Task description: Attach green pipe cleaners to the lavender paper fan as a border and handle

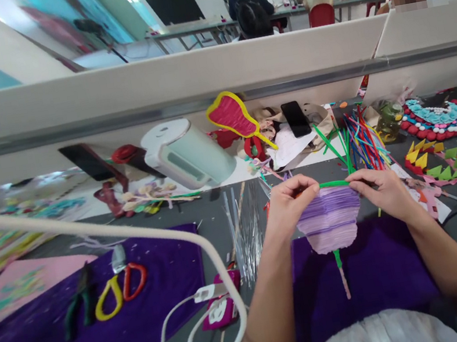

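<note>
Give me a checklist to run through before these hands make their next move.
1. Left hand pinching one end of the green strip: ok.
2. Right hand pinching the strip's other end: ok.
3. Purple striped piece spread open below the strip: ok.
4. Strip firmly fixed along the piece's top edge: cannot tell.
5. Scissors set down away from both hands, on the purple cloth at left: ok.
6. White cable free of the left forearm: cannot tell; they look very close.
</note>
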`<state>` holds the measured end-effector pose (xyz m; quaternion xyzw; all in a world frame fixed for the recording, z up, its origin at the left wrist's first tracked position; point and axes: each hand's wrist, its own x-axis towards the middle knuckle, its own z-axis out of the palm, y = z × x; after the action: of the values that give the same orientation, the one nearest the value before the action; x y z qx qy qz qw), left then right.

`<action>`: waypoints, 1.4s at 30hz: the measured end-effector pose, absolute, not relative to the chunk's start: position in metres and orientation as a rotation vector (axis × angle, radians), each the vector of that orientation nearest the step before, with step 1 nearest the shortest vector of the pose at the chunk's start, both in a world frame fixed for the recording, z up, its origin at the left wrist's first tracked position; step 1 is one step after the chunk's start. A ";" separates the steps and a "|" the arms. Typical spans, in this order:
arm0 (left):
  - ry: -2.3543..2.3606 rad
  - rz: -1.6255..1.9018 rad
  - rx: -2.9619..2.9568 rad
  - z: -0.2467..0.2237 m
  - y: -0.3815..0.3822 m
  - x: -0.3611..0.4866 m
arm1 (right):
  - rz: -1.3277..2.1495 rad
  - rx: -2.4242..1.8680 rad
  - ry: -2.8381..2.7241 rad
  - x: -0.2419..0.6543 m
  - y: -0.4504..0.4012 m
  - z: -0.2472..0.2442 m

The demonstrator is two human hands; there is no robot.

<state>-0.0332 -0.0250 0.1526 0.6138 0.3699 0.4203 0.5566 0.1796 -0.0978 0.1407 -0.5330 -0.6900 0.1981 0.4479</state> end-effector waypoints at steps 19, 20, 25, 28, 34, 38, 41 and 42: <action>0.771 1.277 1.672 0.160 -0.061 -0.066 | 0.001 -1.089 -2.016 0.159 -0.135 0.175; 0.777 1.277 1.671 0.160 -0.062 -0.066 | -0.016 -1.095 -2.032 0.158 -0.135 0.175; 0.785 1.279 1.672 0.162 -0.066 -0.065 | -0.052 -1.137 -2.015 0.156 -0.134 0.176; 0.790 1.281 1.685 0.163 -0.069 -0.065 | -0.068 -1.155 -1.985 0.154 -0.134 0.175; 0.830 1.285 1.688 0.166 -0.073 -0.066 | -0.068 -1.173 -1.967 0.151 -0.137 0.171; 0.877 1.290 1.691 0.168 -0.076 -0.064 | -0.032 -1.161 -1.998 0.152 -0.140 0.172; 0.900 1.295 1.698 0.170 -0.079 -0.064 | -0.043 -1.177 -1.994 0.153 -0.141 0.172; 0.899 1.298 1.700 0.171 -0.080 -0.064 | -0.049 -1.183 -1.986 0.153 -0.142 0.173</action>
<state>-0.0638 -0.0797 0.1707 0.6719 0.3553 0.5129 0.3991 0.1525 -0.1417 0.1725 -0.4683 -0.7861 -0.0195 0.4028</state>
